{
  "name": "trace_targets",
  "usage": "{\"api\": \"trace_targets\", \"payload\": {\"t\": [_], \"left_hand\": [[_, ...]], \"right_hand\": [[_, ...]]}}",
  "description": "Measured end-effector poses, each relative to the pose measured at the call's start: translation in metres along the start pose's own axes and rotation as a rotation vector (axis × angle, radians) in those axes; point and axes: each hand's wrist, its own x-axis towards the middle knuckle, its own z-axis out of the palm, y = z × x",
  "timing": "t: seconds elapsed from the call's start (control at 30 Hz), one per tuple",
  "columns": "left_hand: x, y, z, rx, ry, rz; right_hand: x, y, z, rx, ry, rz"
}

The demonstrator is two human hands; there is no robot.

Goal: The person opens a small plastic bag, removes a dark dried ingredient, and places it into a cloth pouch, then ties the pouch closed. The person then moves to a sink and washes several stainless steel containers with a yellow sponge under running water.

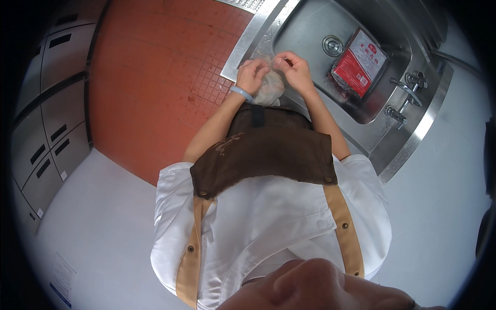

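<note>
My left hand [252, 75], with a pale bangle at its wrist, pinches the gathered upper part of a translucent plastic bag [270, 88] at the sink's near edge. Opposite it, my right hand [296, 73] grips the same gathered plastic between thumb and fingers. Something pale orange shows dimly through the bag; I cannot tell what it is. To the right, a red and white plastic food package [360, 62] bearing writing lies tilted in the stainless steel sink basin [306, 33], beside the drain [332, 45].
A two-handled metal faucet [407, 95] stands along the sink's right side. The steel sink rim [242, 58] has a corner left of my hands. Red tiled floor [155, 77] spreads to the left, with steel cabinets [58, 128] beyond. My brown apron [267, 151] is close below the bag.
</note>
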Motion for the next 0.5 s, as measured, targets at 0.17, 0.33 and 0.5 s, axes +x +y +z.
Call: {"api": "trace_targets", "payload": {"t": [0.17, 0.33, 0.5], "left_hand": [[0.000, -0.004, 0.003, -0.056, -0.006, -0.102], [0.002, -0.006, 0.003, -0.311, -0.051, -0.176], [0.001, -0.006, 0.001, -0.366, -0.035, -0.155]], "right_hand": [[-0.003, 0.005, 0.001, 0.564, 0.152, 0.225], [-0.008, 0.006, 0.005, 0.696, 0.127, 0.119], [-0.011, 0.010, 0.012, 0.673, 0.220, 0.171]]}}
